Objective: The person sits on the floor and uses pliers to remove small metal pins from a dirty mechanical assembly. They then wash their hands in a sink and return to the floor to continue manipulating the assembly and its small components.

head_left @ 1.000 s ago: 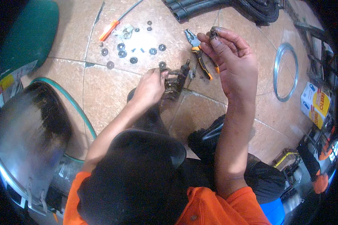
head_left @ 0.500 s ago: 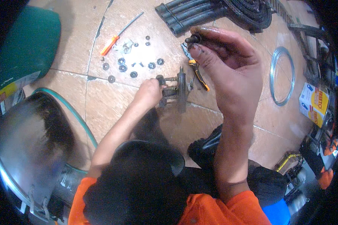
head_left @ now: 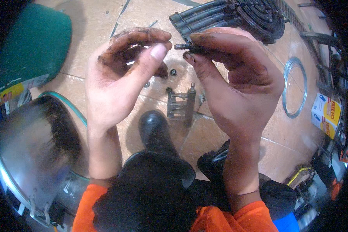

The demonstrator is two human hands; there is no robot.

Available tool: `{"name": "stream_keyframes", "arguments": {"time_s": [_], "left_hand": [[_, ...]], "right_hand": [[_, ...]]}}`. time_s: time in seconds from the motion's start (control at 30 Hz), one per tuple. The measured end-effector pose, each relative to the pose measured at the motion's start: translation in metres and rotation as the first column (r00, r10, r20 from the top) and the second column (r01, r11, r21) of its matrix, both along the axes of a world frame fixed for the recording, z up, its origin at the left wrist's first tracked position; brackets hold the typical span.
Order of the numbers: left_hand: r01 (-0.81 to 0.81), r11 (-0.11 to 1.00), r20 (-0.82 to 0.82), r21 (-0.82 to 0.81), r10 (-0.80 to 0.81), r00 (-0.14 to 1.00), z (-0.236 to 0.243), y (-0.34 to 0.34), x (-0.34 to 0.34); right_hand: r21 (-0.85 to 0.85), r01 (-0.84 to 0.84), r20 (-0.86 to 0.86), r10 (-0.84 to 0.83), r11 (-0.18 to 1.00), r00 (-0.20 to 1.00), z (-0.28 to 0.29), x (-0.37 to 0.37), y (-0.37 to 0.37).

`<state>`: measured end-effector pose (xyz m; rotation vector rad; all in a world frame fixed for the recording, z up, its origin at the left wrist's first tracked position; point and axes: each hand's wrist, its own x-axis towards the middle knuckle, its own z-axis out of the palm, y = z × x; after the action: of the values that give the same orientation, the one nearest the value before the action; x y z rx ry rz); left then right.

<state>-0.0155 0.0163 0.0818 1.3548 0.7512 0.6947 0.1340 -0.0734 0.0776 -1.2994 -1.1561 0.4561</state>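
Evidently, a small dark threaded part [head_left: 183, 46] is held between the thumb and fingers of the right hand [head_left: 241, 83]; its long axis is laid roughly crosswise, its free end pointed from the right fingertips toward the left hand [head_left: 110, 87]; that end is seen just beside the left fingertips, with a slight gap shown, though depth cannot be judged. The left hand is curled, thumb and forefinger narrowly set; whether anything is pinched there cannot be told. On the floor [head_left: 282, 158], below and between the hands, a dark branched metal fitting [head_left: 188, 106] is noted; the right hand appears nearer to it. Well to the right of the right hand, a yellow-and-white carton [head_left: 326, 115] is marked with bold red printing; left of the left hand, a yellow-and-white label [head_left: 12, 91] is observed, its writing not legible.
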Motion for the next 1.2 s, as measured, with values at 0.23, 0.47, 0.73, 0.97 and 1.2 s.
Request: {"name": "stream_keyframes", "arguments": {"time_s": [0.23, 0.47, 0.73, 0.97, 1.2], "left_hand": [[0.031, 0.998, 0.006, 0.055, -0.032, 0.999, 0.000, 0.002, -0.005], [0.018, 0.999, -0.033, 0.026, -0.017, 0.999, 0.005, -0.002, -0.005], [-0.013, 0.997, -0.029, 0.072, 0.015, 0.999, 0.006, -0.006, -0.001], [-0.056, 0.998, 0.070, -0.033, 0.058, 0.996, 0.005, -0.008, 0.001], [-0.019, 0.996, 0.076, -0.085, 0.026, 0.997, 0.003, -0.006, 0.000]], "right_hand": [[-0.014, -0.044, 0.081, 0.045, 0.999, 0.996, 0.004, -0.005, 0.007], [-0.037, -0.057, 0.060, 0.060, 0.998, 0.996, 0.006, -0.006, 0.010], [-0.077, -0.036, -0.038, 0.033, 0.996, 0.999, 0.006, -0.002, 0.007], [-0.099, -0.044, -0.199, 0.023, 0.994, 0.980, 0.009, -0.006, 0.005], [-0.104, -0.078, -0.338, 0.039, 0.991, 0.941, 0.010, -0.003, 0.004]]}}
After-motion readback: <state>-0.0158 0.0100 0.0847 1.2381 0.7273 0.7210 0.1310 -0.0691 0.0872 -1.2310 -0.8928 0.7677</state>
